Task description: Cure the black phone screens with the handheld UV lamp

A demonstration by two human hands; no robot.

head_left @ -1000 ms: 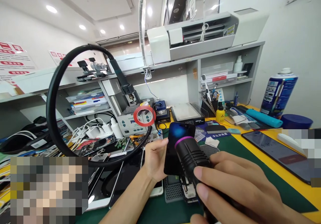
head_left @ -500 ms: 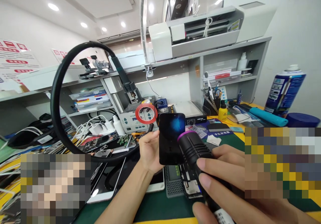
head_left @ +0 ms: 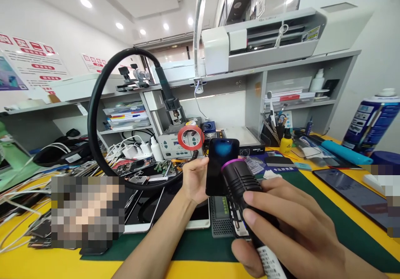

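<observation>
A black phone (head_left: 215,166) is held upright by my left hand (head_left: 194,181), whose thumb lies along its left edge; the other fingers are hidden behind it. Blue light shows near the top of the phone's glossy face. My right hand (head_left: 290,220) is wrapped round a black flashlight (head_left: 242,183) with a purple ring at its head, which points at the phone and overlaps its right side in view. Below them, an opened phone (head_left: 239,222) with exposed inner parts lies by a grey perforated holder (head_left: 220,229) on the green mat (head_left: 200,245).
A black hose (head_left: 92,116) loops at the left above tablets (head_left: 137,228) and white cables (head_left: 125,147). Red tape (head_left: 190,138) is by the control box. A yellow bottle (head_left: 285,143), a blue spray can (head_left: 370,122) and a dark tablet (head_left: 350,191) stand or lie at right.
The camera view has shifted, so the surroundings appear farther right. The flashlight head now covers a lower part of the phone, and the blue glow sits nearer the phone's top edge.
</observation>
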